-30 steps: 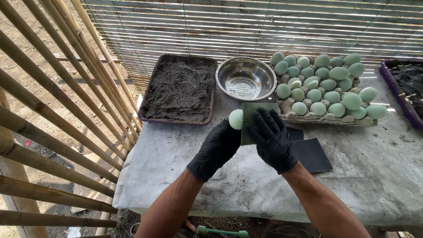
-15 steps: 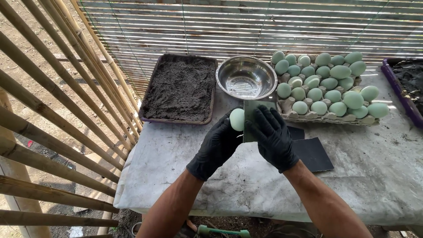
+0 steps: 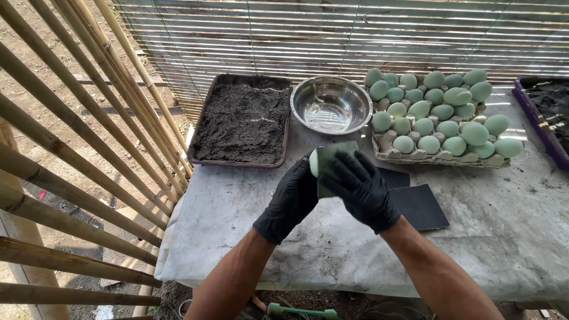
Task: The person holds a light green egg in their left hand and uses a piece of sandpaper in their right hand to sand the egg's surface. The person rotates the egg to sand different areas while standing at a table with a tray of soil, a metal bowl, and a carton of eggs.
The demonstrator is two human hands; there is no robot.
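Both hands wear black gloves and meet over the middle of the table. My left hand (image 3: 290,198) grips a pale green egg (image 3: 313,162), of which only the left edge shows. My right hand (image 3: 361,186) presses a dull green sheet (image 3: 332,152), like sandpaper, around the egg's right side. Behind them stands an empty steel bowl (image 3: 331,104). To its right a cardboard egg tray (image 3: 415,157) carries several pale green eggs (image 3: 441,112). A dark tray of black soil-like mix (image 3: 244,118) lies at the back left.
Dark sandpaper sheets (image 3: 421,204) lie flat on the grey cloth-covered table (image 3: 504,237) right of my hands. A purple-rimmed tray (image 3: 542,127) with dark mix sits at the far right. Bamboo poles (image 3: 77,148) lean along the left; a slatted bamboo wall stands behind.
Both hands have stayed over the same spot. The green sheet has wrapped further around the egg, so less of the egg shows than a second ago.
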